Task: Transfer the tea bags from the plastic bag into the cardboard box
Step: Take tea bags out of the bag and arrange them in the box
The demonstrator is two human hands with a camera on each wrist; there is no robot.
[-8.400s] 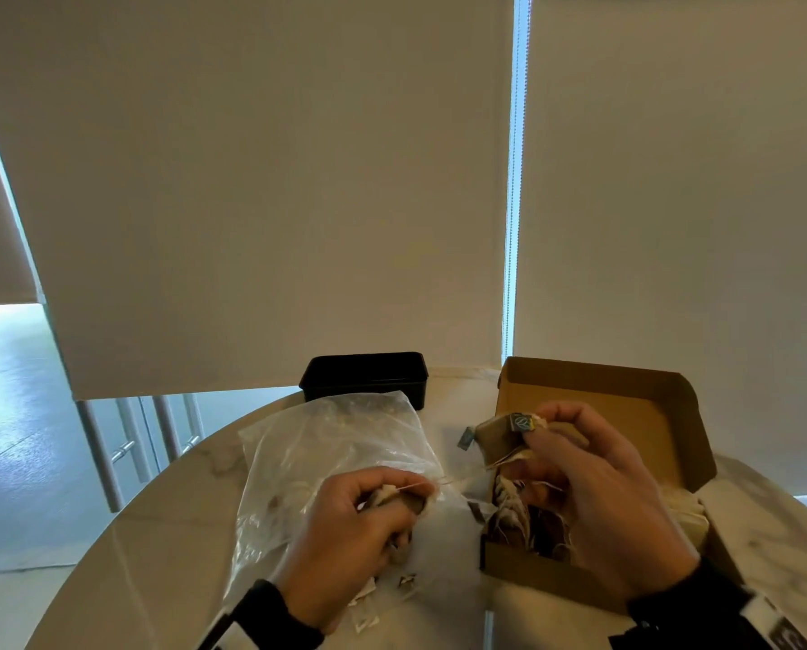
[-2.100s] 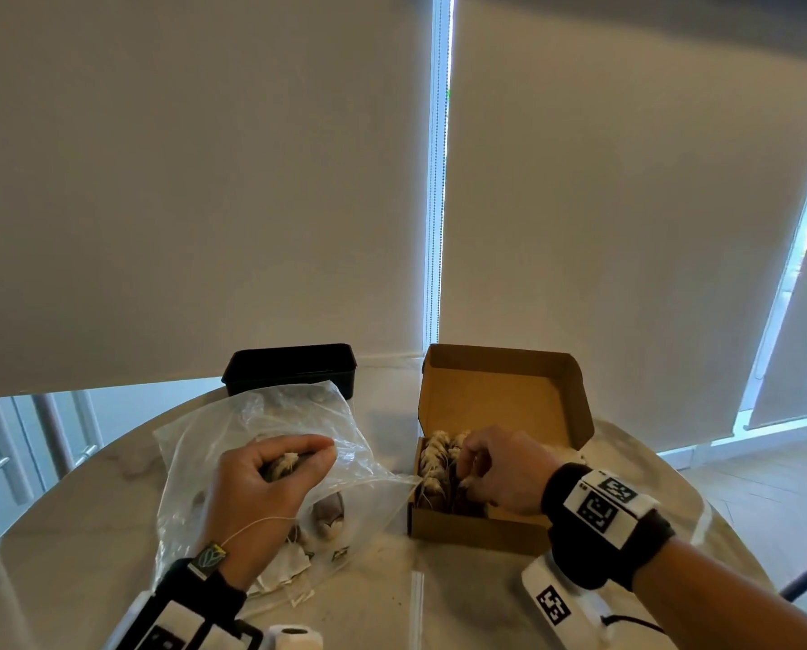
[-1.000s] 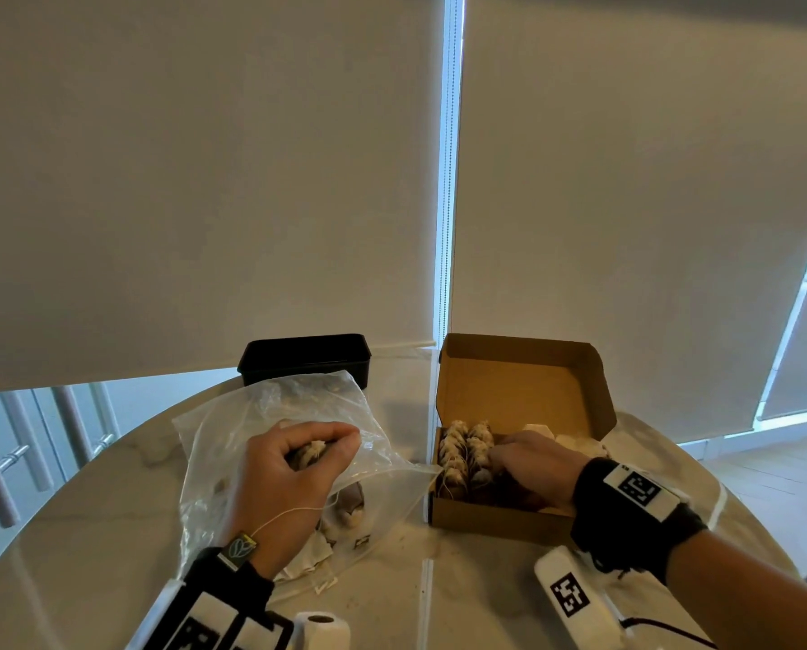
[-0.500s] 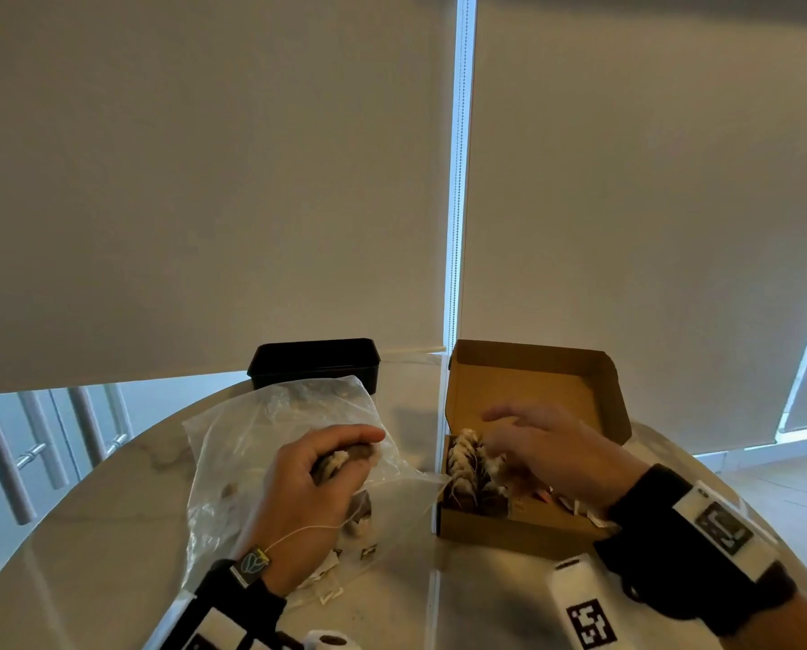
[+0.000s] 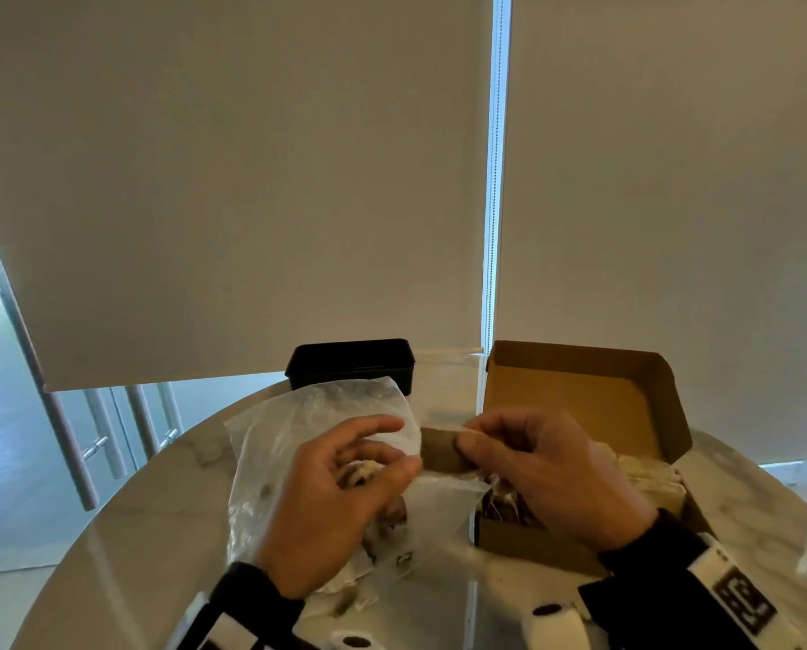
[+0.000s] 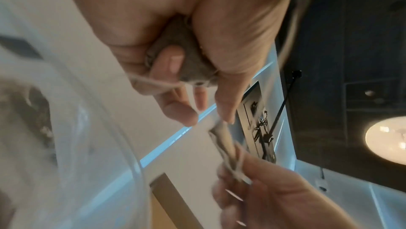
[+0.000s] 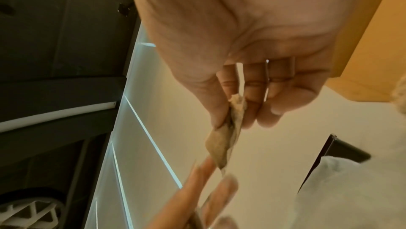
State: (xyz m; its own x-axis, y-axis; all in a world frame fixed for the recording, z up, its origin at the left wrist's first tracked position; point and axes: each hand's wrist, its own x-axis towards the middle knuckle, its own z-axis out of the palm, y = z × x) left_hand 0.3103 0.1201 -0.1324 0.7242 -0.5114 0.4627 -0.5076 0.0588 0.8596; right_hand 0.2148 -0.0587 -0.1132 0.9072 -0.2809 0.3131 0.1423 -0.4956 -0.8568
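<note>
Right hand (image 5: pixel 551 466): we pinch one tea bag (image 7: pixel 226 139), thumb against fingers.
Left hand (image 5: pixel 331 499): curled round a second bag (image 6: pixel 186 62).
Position: between plastic bag (image 5: pixel 298 429) and box (image 5: pixel 579 396).
Risk: strings (possibly tangled) snag, dragging bags out.

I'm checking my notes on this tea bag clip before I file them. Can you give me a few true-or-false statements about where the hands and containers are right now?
1. The right hand pinches a tea bag between thumb and fingers. True.
2. The cardboard box has its lid closed. False: the lid stands open and tea bags lie inside.
3. The left hand holds a bunched tea bag in its curled fingers. True.
4. The black container sits in front of the plastic bag, near the person. False: it sits behind the bag, at the far edge of the table.
5. The plastic bag is to the right of the box. False: it lies to its left.
</note>
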